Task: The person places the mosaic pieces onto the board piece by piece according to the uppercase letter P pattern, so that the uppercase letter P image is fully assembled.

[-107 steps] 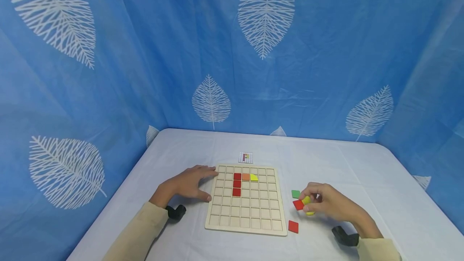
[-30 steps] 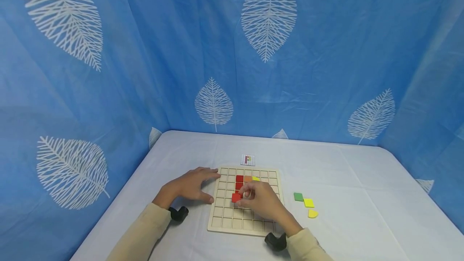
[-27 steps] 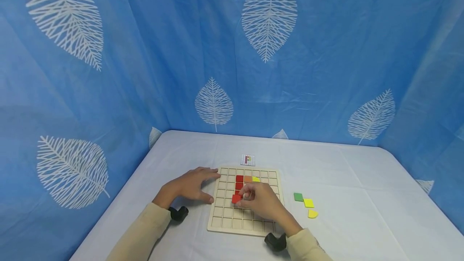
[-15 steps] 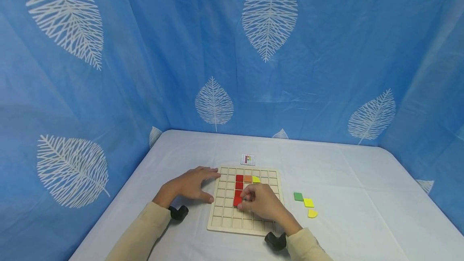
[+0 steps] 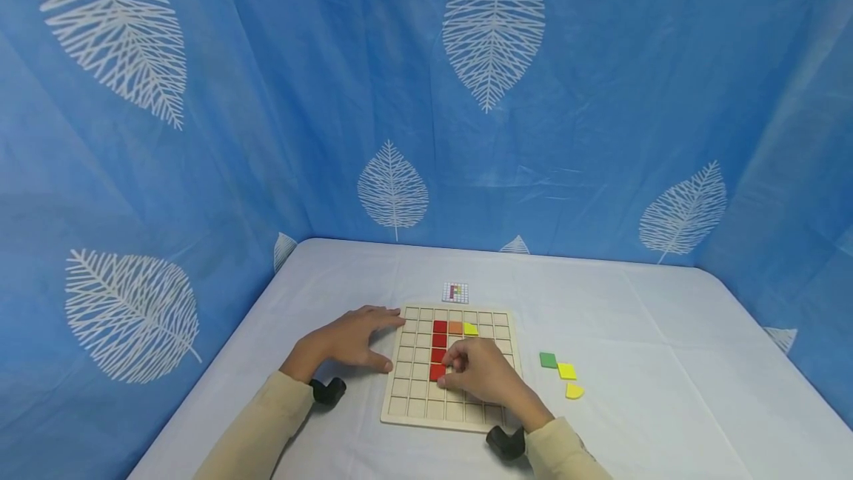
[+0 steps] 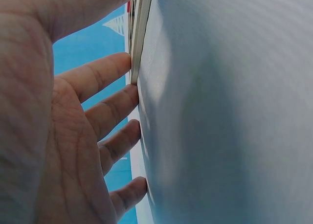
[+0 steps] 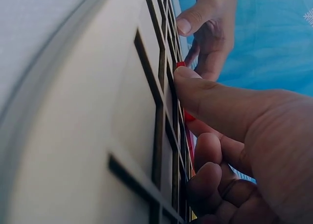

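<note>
Curtain cloth [image 5: 220, 95], blue with white leaves, fills the upper left of the frame, and we follow it to a left hand [image 5: 349, 338] left of centre, below the middle. Its fingers are spread apart, and we see thumb and fingertip touching the left edge of a wooden grid board [image 5: 435, 410] at lower centre. On the board we find a column of red tiles [image 5: 440, 341]; beyond its far edge lies a small patterned card [image 5: 455, 292]. The lowest red tile [image 5: 436, 372] lies between the two hands, well apart from the left and pinched by thumb and forefinger of the right hand [image 5: 483, 372]. Whether it sits fully down in its cell we cannot tell. Right of the column's top tile we count an orange tile [image 5: 455, 328], then a yellow tile [image 5: 470, 330]. Farther right, on white cloth [image 5: 666, 391], lie a green square [image 5: 548, 360], a yellow square [image 5: 566, 371] and a yellow quarter-round [image 5: 574, 391].
</note>
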`<move>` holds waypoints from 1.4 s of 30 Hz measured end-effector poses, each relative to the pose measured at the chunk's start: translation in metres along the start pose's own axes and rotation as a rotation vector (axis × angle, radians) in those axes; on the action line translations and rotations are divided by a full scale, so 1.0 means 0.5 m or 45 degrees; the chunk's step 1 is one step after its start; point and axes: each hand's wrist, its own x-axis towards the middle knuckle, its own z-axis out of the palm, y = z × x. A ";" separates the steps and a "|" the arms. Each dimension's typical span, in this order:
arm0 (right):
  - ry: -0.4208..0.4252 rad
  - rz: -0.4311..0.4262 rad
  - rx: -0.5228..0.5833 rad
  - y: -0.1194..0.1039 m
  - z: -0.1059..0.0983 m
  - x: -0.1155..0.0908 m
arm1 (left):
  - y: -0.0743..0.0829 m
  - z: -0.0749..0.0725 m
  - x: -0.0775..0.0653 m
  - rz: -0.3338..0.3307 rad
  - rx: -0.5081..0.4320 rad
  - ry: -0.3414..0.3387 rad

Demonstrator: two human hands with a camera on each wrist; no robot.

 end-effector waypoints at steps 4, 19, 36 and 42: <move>0.000 -0.003 -0.004 -0.002 0.001 -0.001 | -0.001 0.000 0.000 0.004 -0.002 0.003; 0.025 0.020 -0.019 -0.007 0.003 -0.003 | -0.007 0.003 0.000 0.005 0.003 0.001; 0.045 0.028 0.006 -0.007 0.007 -0.001 | -0.012 0.003 0.003 -0.015 0.005 -0.001; 0.038 0.052 0.005 -0.006 0.007 -0.001 | -0.012 0.004 0.004 -0.011 -0.006 0.000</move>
